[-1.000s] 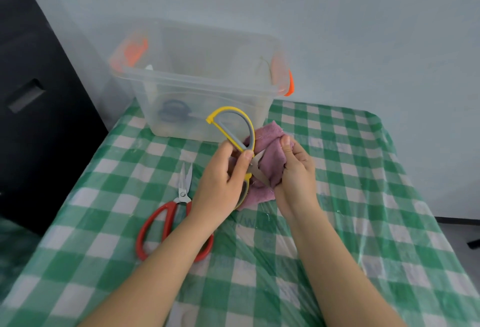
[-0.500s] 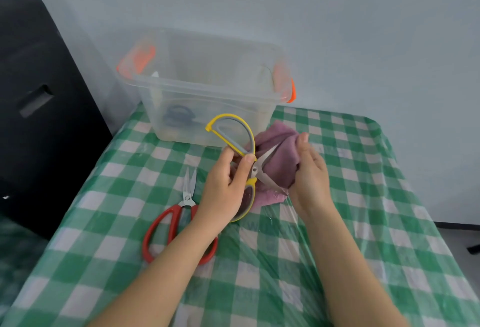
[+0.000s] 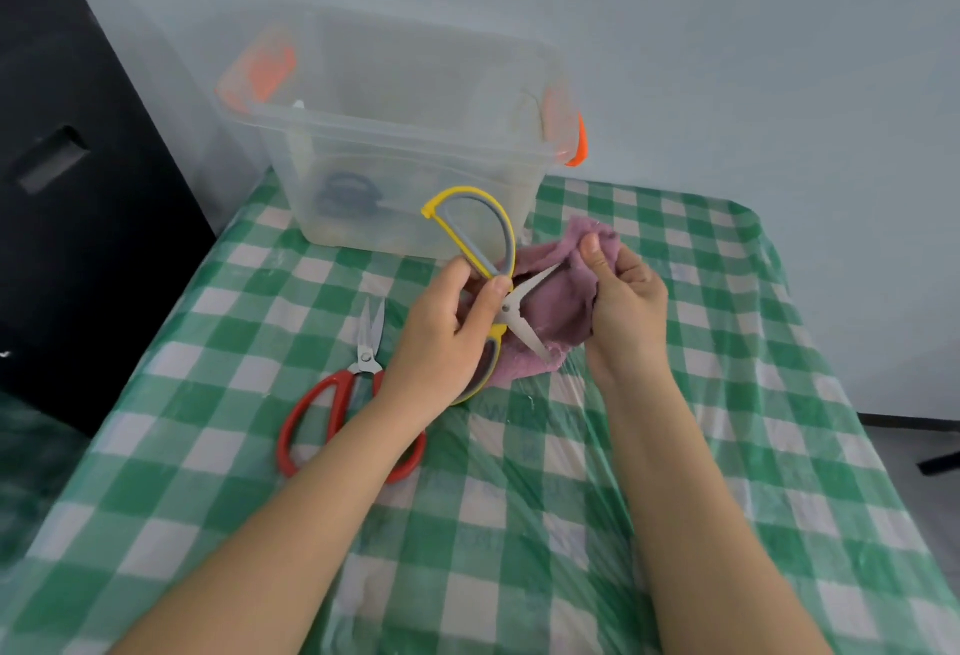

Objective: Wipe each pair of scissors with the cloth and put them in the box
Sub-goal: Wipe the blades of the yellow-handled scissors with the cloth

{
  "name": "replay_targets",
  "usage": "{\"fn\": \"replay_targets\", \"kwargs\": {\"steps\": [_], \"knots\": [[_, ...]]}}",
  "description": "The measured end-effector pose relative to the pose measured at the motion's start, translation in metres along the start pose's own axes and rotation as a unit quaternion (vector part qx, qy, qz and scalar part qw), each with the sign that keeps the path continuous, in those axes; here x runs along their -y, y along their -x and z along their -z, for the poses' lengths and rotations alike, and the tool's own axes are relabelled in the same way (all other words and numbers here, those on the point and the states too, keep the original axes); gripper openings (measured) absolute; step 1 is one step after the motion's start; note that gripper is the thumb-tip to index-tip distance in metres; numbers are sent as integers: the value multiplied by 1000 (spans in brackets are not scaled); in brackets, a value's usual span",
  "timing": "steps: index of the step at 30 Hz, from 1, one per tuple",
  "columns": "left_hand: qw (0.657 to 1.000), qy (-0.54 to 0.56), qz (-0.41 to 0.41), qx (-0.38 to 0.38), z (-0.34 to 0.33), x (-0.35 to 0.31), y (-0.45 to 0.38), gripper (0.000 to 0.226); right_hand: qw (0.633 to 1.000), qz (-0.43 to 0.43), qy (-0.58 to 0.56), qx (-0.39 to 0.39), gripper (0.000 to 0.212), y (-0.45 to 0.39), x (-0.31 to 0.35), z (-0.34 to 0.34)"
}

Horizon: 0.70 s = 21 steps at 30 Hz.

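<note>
Left hand (image 3: pixel 441 337) grips yellow-grey scissors (image 3: pixel 488 285) near the pivot, blades splayed. Right hand (image 3: pixel 626 301) pinches purple cloth (image 3: pixel 556 311) bunched behind the blades, above the checked table (image 3: pixel 519 498). Advice: wipe pivot to tip, one blade at a time, cloth between fingers and edge. Red scissors (image 3: pixel 348 394) wait beside; clear box (image 3: pixel 405 134) just beyond.

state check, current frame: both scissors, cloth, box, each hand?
yellow scissors: blades open, held at the handle by left hand
cloth: bunched, gripped by right hand
red scissors: blades closed, flat on table
box: lid off, dark-handled item inside
</note>
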State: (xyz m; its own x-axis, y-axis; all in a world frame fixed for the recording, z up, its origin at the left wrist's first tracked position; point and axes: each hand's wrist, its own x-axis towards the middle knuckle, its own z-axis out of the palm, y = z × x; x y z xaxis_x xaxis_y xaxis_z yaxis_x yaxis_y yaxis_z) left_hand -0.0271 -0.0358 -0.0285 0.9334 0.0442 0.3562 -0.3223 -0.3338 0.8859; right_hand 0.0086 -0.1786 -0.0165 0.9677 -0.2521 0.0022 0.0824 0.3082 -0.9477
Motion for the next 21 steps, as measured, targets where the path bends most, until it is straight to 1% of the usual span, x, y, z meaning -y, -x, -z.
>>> {"fn": "replay_targets", "kwargs": {"steps": [2, 3, 5, 6, 8, 10, 12, 13, 15, 16, 17, 19, 21], "knots": [[1000, 17, 21, -8, 1, 3, 3, 30, 997, -3, -36, -68, 19, -4, 3, 8], [999, 32, 37, -13, 2, 4, 5, 29, 995, 5, -40, -87, 20, -5, 5, 12], [996, 62, 68, -21, 1, 6, 4, 27, 995, 17, -30, -89, 23, -4, 8, 14], [993, 74, 84, -24, 1, 7, 4, 26, 997, 7, -9, -71, 26, -1, 9, 12], [991, 90, 99, -26, 1, 6, 2, 27, 997, -16, 77, -22, 34, 7, 12, 3], [992, 79, 93, -27, 0, 5, 2, 27, 983, 0, 173, 62, 43, 15, 10, -4], [993, 72, 87, -31, 0, 3, 2, 26, 966, 29, 215, 142, 48, 18, 7, -6], [992, 83, 96, -31, 0, 3, 2, 26, 954, 42, 235, 181, 45, 18, 5, -4], [988, 94, 117, -28, 1, 4, 2, 25, 917, 68, 306, 246, 31, 15, 3, -1], [989, 87, 120, -25, 1, 4, 2, 24, 903, 81, 336, 256, 24, 13, 2, 1], [990, 77, 116, -24, 1, 4, 2, 23, 902, 86, 341, 251, 20, 12, 1, 3], [995, 45, 86, -29, 0, 5, 1, 23, 927, 67, 290, 230, 13, 13, 1, 0], [998, 5, 43, -38, -1, 6, 1, 24, 955, 14, 213, 207, 9, 16, 2, -2]]}}
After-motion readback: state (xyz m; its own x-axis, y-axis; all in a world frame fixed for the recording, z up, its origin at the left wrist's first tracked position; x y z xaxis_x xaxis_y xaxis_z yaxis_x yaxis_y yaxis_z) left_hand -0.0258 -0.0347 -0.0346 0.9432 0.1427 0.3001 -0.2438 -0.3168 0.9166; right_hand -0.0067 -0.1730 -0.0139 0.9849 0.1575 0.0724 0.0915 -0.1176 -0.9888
